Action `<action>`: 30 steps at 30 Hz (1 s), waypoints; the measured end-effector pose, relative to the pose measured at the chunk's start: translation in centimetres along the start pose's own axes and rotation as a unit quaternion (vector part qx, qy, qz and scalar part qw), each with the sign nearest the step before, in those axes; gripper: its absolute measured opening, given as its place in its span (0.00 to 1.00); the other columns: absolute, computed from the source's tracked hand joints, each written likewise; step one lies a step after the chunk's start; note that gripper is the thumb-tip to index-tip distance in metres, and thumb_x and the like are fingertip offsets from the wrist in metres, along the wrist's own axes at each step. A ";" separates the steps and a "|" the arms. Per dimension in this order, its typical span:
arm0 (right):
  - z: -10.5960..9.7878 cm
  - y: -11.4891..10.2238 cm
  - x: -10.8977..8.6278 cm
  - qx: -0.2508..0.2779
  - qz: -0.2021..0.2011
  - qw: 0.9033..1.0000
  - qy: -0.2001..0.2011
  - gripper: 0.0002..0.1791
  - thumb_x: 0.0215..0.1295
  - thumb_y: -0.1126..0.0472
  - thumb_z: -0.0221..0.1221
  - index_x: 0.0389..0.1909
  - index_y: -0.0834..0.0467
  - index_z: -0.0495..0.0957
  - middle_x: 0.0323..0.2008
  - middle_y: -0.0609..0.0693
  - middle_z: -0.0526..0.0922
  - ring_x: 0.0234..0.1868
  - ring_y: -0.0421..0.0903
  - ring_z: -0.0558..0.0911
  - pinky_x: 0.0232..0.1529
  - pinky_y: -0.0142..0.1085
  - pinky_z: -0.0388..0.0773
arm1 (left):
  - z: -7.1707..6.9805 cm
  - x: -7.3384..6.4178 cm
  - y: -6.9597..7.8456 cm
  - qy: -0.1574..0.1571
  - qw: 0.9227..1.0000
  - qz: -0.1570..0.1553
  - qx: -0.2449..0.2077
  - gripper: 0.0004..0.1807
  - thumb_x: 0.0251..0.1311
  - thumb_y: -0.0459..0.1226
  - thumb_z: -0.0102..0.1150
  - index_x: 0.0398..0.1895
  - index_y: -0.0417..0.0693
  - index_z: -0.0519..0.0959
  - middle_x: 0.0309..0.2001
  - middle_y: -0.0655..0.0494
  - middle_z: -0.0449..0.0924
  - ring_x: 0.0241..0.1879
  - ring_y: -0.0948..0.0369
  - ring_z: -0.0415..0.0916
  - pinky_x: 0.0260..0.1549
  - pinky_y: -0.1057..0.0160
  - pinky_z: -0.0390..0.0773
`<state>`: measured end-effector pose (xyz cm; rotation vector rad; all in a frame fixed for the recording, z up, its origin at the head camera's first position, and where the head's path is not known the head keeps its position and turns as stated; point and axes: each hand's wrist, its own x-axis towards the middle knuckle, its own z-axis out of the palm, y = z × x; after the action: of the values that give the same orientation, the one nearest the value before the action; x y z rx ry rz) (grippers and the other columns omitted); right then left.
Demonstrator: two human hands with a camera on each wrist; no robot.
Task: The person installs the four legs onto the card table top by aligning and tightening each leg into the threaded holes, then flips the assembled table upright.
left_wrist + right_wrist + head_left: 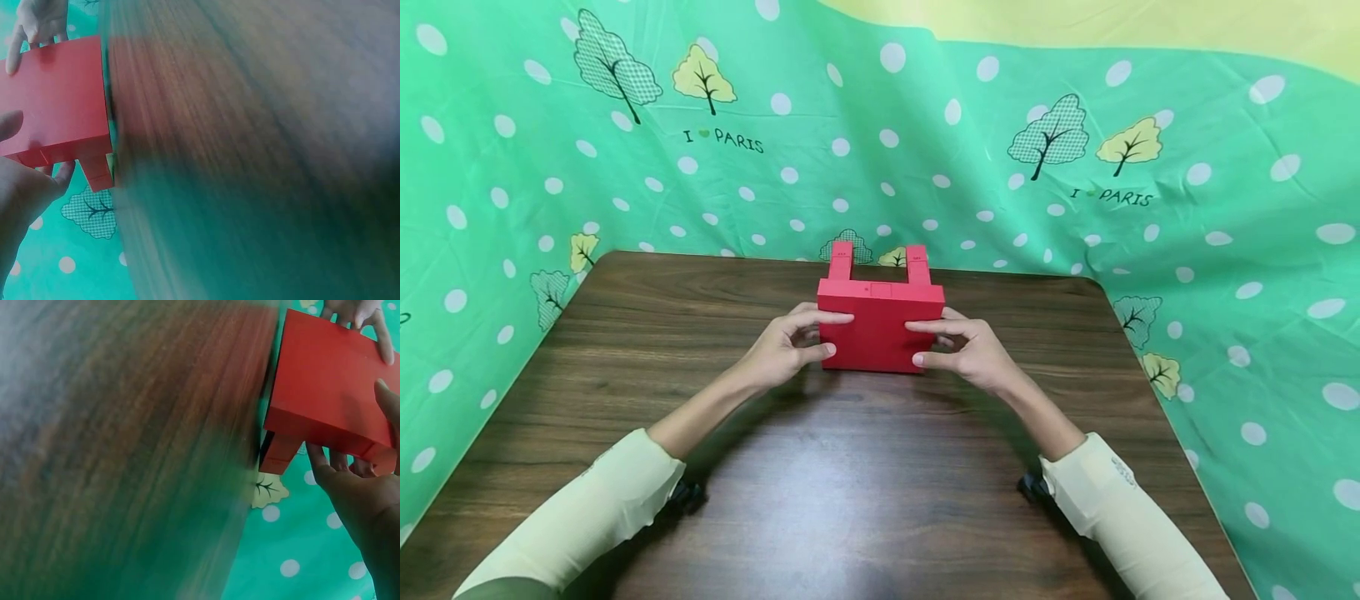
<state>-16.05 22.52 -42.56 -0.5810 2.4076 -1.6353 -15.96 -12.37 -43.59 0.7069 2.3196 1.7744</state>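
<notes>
A red slab-like box (876, 337) with two narrow red blocks (841, 265) projecting from its far side is held between both hands near the back of the table. My left hand (782, 346) grips its left side, thumb and forefinger on the broad face and other fingers behind. On the opposite side, my right hand (973, 354) grips in much the same way. In the left wrist view one projecting block (95, 172) shows beneath the red slab (56, 97). The right wrist view has the slab (337, 381) with fingers curled under its edge. Whether it touches the tabletop I cannot tell.
The dark wood-grain table (850, 483) spreads out around the hands. Green dotted cloth (887, 108) with printed trees hangs behind the table and along both sides. Small black devices (688, 497) sit by the pale sleeves (587, 508).
</notes>
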 end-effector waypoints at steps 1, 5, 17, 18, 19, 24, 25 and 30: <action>0.0 -0.1 0.0 -0.002 -0.002 1.000 0.003 0.29 0.67 0.63 0.79 0.69 0.49 0.89 0.70 0.51 0.83 0.70 0.52 0.80 0.67 0.39 0.86 | 0.0 0.1 0.1 -0.002 1.000 -0.002 -0.001 0.28 0.72 0.26 0.71 0.73 0.53 0.86 0.67 0.49 0.82 0.67 0.53 0.78 0.72 0.50 0.82; -0.2 -0.4 0.0 0.002 -0.008 1.000 0.018 0.29 0.67 0.65 0.79 0.69 0.51 0.89 0.69 0.52 0.83 0.66 0.51 0.82 0.61 0.33 0.88 | 0.0 0.3 0.4 -0.012 1.000 -0.004 0.001 0.33 0.70 0.26 0.71 0.76 0.56 0.83 0.71 0.50 0.78 0.72 0.50 0.77 0.76 0.41 0.81; -0.2 -1.1 0.2 0.037 -0.055 0.997 0.038 0.36 0.66 0.72 0.77 0.76 0.56 0.82 0.66 0.50 0.84 0.61 0.46 0.88 0.60 0.32 0.91 | 0.0 1.1 1.1 0.002 1.000 0.024 0.009 0.41 0.64 0.26 0.79 0.80 0.60 0.79 0.68 0.50 0.75 0.66 0.51 0.79 0.62 0.57 0.89; -0.2 -1.1 0.2 0.037 -0.059 0.997 0.039 0.37 0.66 0.73 0.77 0.76 0.56 0.82 0.66 0.49 0.84 0.60 0.46 0.88 0.60 0.32 0.91 | 0.0 1.2 1.2 0.004 1.000 0.023 0.008 0.41 0.64 0.26 0.79 0.79 0.60 0.80 0.68 0.50 0.75 0.65 0.51 0.80 0.61 0.59 0.89; -0.2 -1.1 0.2 0.038 -0.062 0.997 0.040 0.38 0.65 0.73 0.77 0.76 0.56 0.82 0.66 0.48 0.85 0.60 0.46 0.88 0.59 0.32 0.91 | 0.0 1.2 1.2 0.005 1.000 0.021 0.007 0.41 0.63 0.26 0.80 0.79 0.60 0.80 0.68 0.51 0.75 0.64 0.51 0.81 0.60 0.60 0.89; -0.1 -1.4 0.3 0.050 -0.070 0.996 0.038 0.40 0.64 0.76 0.77 0.78 0.57 0.80 0.67 0.46 0.85 0.58 0.44 0.90 0.58 0.35 0.93 | -0.2 1.2 1.6 0.013 1.000 0.018 0.012 0.41 0.62 0.29 0.82 0.79 0.62 0.81 0.66 0.52 0.77 0.59 0.50 0.83 0.57 0.57 0.89; -0.2 -1.5 0.3 0.054 -0.071 0.995 0.037 0.40 0.64 0.76 0.77 0.78 0.57 0.79 0.67 0.45 0.85 0.57 0.44 0.91 0.58 0.36 0.93 | -0.2 1.2 1.8 0.014 1.000 0.018 0.015 0.41 0.63 0.30 0.82 0.78 0.63 0.81 0.65 0.53 0.77 0.58 0.50 0.83 0.57 0.55 0.89; -0.6 -2.5 0.3 0.062 -0.064 0.995 0.032 0.41 0.65 0.75 0.77 0.79 0.55 0.79 0.67 0.46 0.86 0.59 0.44 0.91 0.58 0.37 0.94 | -0.7 1.4 2.8 0.014 0.999 0.019 0.033 0.41 0.62 0.32 0.84 0.78 0.65 0.81 0.64 0.53 0.77 0.52 0.48 0.81 0.53 0.50 0.89</action>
<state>-15.99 22.14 -40.02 -0.6844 2.3343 -1.8671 -16.68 -11.78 -40.48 0.7455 2.4093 1.7419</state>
